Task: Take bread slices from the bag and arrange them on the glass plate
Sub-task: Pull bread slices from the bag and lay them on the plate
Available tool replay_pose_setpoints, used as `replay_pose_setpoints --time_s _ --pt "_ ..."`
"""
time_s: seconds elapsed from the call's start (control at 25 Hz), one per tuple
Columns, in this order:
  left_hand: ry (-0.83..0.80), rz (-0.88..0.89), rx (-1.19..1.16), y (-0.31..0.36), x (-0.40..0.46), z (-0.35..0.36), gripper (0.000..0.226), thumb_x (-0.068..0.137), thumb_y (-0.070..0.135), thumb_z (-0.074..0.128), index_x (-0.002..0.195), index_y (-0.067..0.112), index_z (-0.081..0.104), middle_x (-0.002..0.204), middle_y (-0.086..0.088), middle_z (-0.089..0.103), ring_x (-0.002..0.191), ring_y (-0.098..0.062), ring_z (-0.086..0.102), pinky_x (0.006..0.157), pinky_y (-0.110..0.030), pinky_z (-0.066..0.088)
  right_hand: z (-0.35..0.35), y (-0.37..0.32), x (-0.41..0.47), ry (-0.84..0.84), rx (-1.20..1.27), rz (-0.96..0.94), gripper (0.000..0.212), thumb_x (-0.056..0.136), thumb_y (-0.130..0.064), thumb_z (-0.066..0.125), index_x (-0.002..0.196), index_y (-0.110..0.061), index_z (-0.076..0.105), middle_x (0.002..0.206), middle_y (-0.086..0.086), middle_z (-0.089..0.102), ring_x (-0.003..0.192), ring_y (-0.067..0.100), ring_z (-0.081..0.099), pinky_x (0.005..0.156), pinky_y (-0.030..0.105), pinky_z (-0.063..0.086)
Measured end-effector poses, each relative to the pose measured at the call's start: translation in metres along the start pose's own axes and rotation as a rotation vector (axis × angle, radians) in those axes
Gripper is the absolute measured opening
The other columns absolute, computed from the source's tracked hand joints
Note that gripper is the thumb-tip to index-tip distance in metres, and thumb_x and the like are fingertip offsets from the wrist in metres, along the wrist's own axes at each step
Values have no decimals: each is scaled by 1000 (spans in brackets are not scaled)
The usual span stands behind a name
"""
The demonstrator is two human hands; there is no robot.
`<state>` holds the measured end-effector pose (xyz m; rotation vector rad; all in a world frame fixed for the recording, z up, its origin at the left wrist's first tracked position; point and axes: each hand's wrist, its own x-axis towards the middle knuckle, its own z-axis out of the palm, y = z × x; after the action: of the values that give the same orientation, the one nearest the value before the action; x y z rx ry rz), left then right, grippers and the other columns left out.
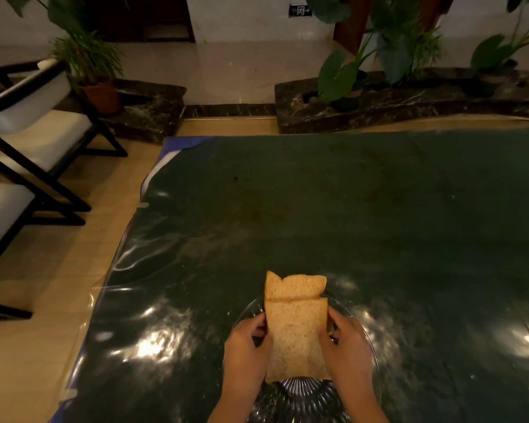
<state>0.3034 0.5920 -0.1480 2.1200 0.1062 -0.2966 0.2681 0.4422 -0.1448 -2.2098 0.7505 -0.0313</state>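
A brown bread slice [295, 337] lies over the ribbed glass plate [303, 395] near the table's front edge. My left hand [246, 352] grips the slice's left edge and my right hand [345, 346] grips its right edge. A second bread slice [293, 286] lies just beyond the first, partly under it, with a torn upper edge that reaches past the plate's far rim. No bread bag is in view.
The table [348, 209] is dark green under a glossy clear sheet. Two white-cushioned chairs [28, 141] stand on the left. Potted plants [92, 71] on dark stone ledges [409, 102] line the far side.
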Motion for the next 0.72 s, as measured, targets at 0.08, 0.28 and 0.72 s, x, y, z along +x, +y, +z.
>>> replay_pose_setpoints --time_s 0.08,0.28,0.72 --pt "18 14 1 0 -1 0 37 81 5 66 113 22 65 102 3 63 82 1 60 69 -8 46 0 0 -2 9 26 1 43 82 -14 64 123 -25 56 110 7 54 82 15 58 69 21 48" --pt "11 15 12 -1 -6 3 39 82 7 65 116 27 64 99 4 62 86 -3 61 77 -17 49 -1 5 -8 -14 15 20 46 84 -17 61 127 -32 52 118 4 51 69 5 55 59 17 40" --pt "34 32 57 31 -10 -14 45 79 14 70 123 19 58 106 -1 66 83 -8 61 68 -16 46 -36 -4 -6 -60 -34 23 41 84 -26 61 124 -28 54 118 5 62 96 19 61 78 30 49"
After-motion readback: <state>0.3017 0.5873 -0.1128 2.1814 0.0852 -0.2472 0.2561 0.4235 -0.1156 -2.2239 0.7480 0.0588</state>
